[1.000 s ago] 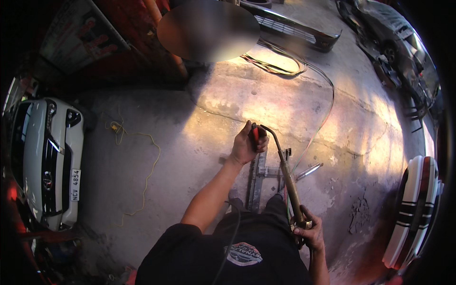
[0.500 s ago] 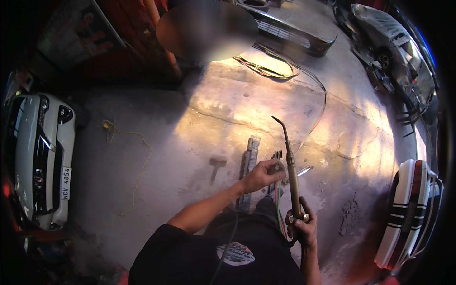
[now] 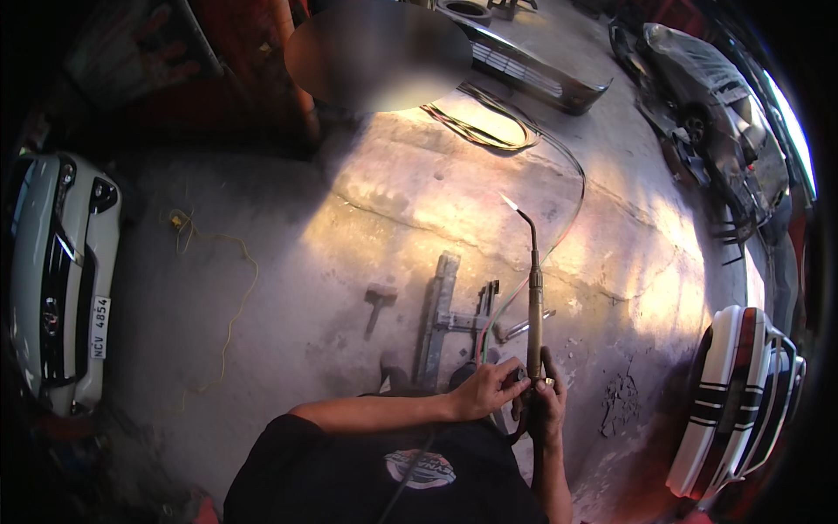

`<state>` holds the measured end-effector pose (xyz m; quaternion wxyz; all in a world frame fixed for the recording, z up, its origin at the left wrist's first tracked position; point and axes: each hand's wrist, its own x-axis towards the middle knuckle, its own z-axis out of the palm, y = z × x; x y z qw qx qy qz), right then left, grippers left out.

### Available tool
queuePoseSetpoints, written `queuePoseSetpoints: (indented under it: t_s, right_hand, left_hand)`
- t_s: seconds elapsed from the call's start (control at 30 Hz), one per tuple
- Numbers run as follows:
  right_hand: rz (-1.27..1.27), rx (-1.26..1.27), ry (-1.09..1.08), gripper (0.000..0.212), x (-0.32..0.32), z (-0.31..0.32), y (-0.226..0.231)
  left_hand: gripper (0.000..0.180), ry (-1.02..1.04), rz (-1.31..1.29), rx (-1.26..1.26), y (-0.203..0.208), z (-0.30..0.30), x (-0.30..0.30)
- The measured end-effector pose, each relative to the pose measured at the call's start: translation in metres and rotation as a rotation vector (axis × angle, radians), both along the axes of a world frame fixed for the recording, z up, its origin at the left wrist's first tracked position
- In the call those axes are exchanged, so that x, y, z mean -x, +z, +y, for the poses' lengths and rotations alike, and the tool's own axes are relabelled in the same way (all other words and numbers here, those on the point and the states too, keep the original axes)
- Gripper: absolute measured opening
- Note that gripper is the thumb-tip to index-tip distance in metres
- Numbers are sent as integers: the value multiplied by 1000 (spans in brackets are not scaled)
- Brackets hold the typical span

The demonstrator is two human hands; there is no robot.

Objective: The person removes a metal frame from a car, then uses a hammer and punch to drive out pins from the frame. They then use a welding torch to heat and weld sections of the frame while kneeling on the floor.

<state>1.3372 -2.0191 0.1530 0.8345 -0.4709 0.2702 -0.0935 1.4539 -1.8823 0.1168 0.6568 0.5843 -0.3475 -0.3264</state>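
Observation:
My right hand [image 3: 547, 409] is wrapped round the lower end of a brass gas torch [image 3: 535, 323], which stands upright with its bent tip pointing to the far left. A small whitish flame [image 3: 509, 202] burns at that tip. Beside it, my left hand [image 3: 483, 392] is closed, its fingertips pinched on a valve knob [image 3: 522, 374] at the torch's base. Red and green hoses [image 3: 491, 323] run near the torch. Just beyond my left hand, a grey metal frame [image 3: 436, 323] lies on the floor, and a hammer [image 3: 380, 297] is to its left.
Coiled hoses [image 3: 489, 144] lie farther off, near a dark bumper [image 3: 541, 74]. A white car front [image 3: 65, 288] stands at left, a white striped bumper [image 3: 711, 402] at right, and a plastic-covered car [image 3: 711, 65] far right. A thin yellow cord [image 3: 249, 301] trails across the floor.
A flame has appeared at the torch tip. My left hand has come down and right, from beside the torch's shaft to the valve at its base.

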Motion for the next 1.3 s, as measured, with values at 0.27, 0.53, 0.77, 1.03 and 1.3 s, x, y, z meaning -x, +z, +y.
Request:
queuePoseSetpoints:
  t_s: [0.27, 0.53, 0.77, 1.03, 1.3]
  right_hand:
    - [13, 29, 4, 78, -5, 2, -3]
    - [53, 85, -8, 77, -4, 6, -11]
    - [110, 164, -73, 81, -2, 0, -11]
    - [197, 227, -139, 68, 27, -40, -18]
    - [513, 519, 253, 56, 76, -246, 1]
  left_hand:
    - [22, 11, 172, -25, -5, 0, 0]
    - [24, -48, 129, -47, -11, 5, -5]
    - [29, -26, 158, -119, -35, 14, -24]
    - [21, 369, 519, -443, -167, 77, -72]
    - [21, 506, 448, -846, -252, 121, -45]
